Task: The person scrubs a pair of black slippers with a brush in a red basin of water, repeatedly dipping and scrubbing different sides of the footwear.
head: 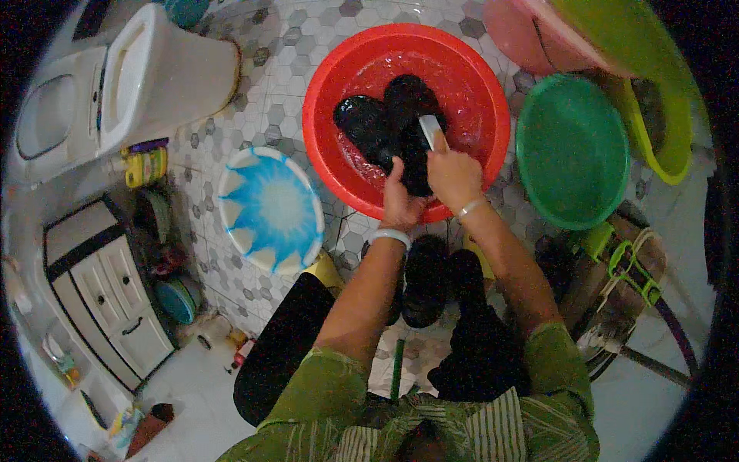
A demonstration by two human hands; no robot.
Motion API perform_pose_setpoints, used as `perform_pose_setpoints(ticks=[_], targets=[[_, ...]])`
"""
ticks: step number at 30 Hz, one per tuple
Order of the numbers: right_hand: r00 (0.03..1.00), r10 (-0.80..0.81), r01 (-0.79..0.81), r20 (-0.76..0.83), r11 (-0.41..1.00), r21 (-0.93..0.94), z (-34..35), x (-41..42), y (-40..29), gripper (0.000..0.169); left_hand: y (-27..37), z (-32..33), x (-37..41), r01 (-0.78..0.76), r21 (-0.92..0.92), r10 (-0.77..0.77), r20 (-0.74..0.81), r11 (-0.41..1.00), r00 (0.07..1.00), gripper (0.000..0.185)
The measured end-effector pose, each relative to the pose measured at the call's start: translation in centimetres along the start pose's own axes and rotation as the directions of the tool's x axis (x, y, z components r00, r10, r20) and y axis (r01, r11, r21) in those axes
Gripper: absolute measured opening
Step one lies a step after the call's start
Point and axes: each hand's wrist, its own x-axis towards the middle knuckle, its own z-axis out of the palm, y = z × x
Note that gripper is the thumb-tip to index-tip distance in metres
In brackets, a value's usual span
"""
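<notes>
A red plastic basin (323, 173) stands before me with some sudsy water in it. Two black shoes (362, 122) are in the basin, and their dark shapes partly merge. My left hand (402, 202) grips the near end of the right-hand shoe (411, 98) over the basin's near rim, thumb raised along its side. In my right hand (456, 179) is a white brush-like tool (430, 130), laid against that same shoe. The tool's underside is hidden. A white bangle circles my left wrist, and a thin band my right.
Left of the basin sits a blue-and-white bowl (274, 208); a green basin (571, 153) is at the right. Beyond are a white toilet (185, 75), a yellow bottle (147, 166) and a white cabinet (118, 283). More black footwear (426, 283) lies between my knees on the hexagon-tiled floor.
</notes>
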Motion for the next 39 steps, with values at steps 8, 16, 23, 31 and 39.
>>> perform_pose_setpoints(ticks=[8,16,23,31,39], targets=[[0.984,-0.141,0.139,-0.107,0.99,-0.033,-0.2,2.9,-2.3,0.032,0.9,1.1,0.4,0.04,-0.121,-0.025,0.128,0.992,0.992,0.057],[0.996,-0.073,0.068,-0.052,0.994,-0.083,2.8,6.2,0.0,0.036,-1.8,2.7,0.2,0.064,-0.071,-0.067,-0.036,0.995,0.997,0.053],[0.99,-0.141,0.14,-0.013,0.988,-0.062,2.6,3.8,-1.0,0.045,-2.1,1.1,0.4,0.006,-0.103,-0.002,0.047,0.995,0.999,0.057],[0.98,-0.196,0.197,0.033,0.98,-0.018,-1.9,-0.9,-2.0,0.033,1.1,-0.5,0.0,0.05,-0.082,-0.046,0.057,0.995,0.997,0.056],[0.993,-0.066,0.067,-0.101,0.998,0.006,1.4,5.9,0.9,0.037,-1.3,2.4,1.1,-0.017,0.073,0.018,-0.004,0.997,1.0,0.054]])
